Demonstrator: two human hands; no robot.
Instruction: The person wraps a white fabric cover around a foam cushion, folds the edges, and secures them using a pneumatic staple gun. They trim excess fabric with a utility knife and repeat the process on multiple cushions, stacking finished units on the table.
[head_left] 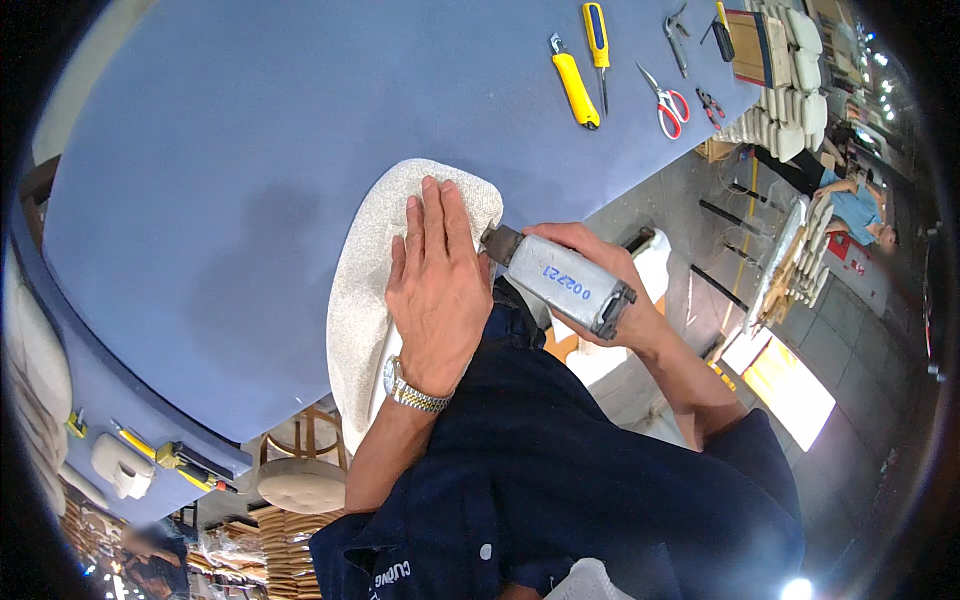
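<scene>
My left hand (440, 300) lies flat on a light grey fabric-covered pad (358, 285), its fingers stretched out and close together. The pad has a rounded outline and stands tilted at the near edge of the blue-topped table, against my body. My right hand (632, 300) is wrapped round a grey staple gun (560, 272). The gun's dark nose meets the right edge of the pad, close beside my left hand. I cannot see the trigger or the pad's underside.
On the blue table (300, 90) lie a yellow utility knife (574, 90), a screwdriver (596, 35), red-handled scissors (669, 112) and small pliers (710, 107). Stacked pads (790, 110) stand far right. A person in blue (855, 208) is beyond. A round stool (300, 486) stands lower left.
</scene>
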